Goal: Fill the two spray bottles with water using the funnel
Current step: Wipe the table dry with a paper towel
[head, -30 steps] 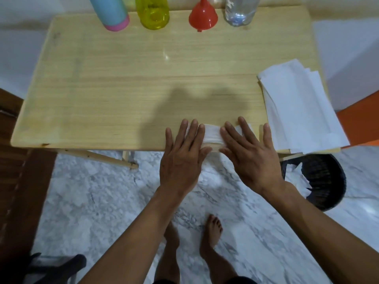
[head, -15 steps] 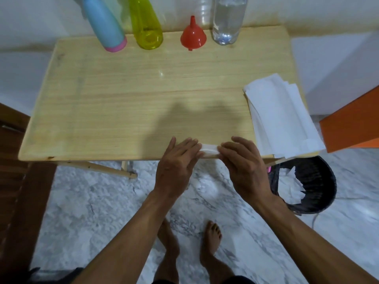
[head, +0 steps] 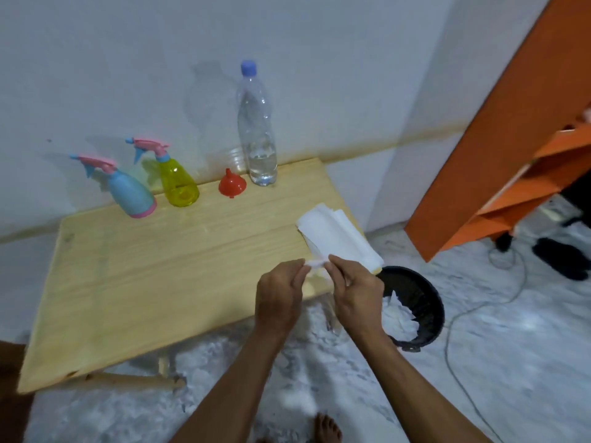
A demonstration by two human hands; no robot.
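A blue spray bottle (head: 129, 195) and a yellow spray bottle (head: 177, 183), both with pink and blue trigger heads on, stand at the back of the wooden table (head: 144, 282). A red funnel (head: 232, 184) lies mouth-down beside them, and a clear water bottle (head: 257, 135) with a blue cap stands to its right, partly filled. My left hand (head: 281, 294) and my right hand (head: 351, 292) are together above the table's front right corner, both pinching a small folded white tissue (head: 315, 263) between their fingertips.
A stack of white tissues (head: 335, 239) lies at the table's right edge. A black bin (head: 425, 302) with crumpled paper stands on the marble floor right of the table. An orange shelf (head: 511, 148) leans at the right, with a cable (head: 463, 346) on the floor.
Both hands have lifted the tissue off the table's front edge and now hold it pinched in the air. The view has swung up and to the right.
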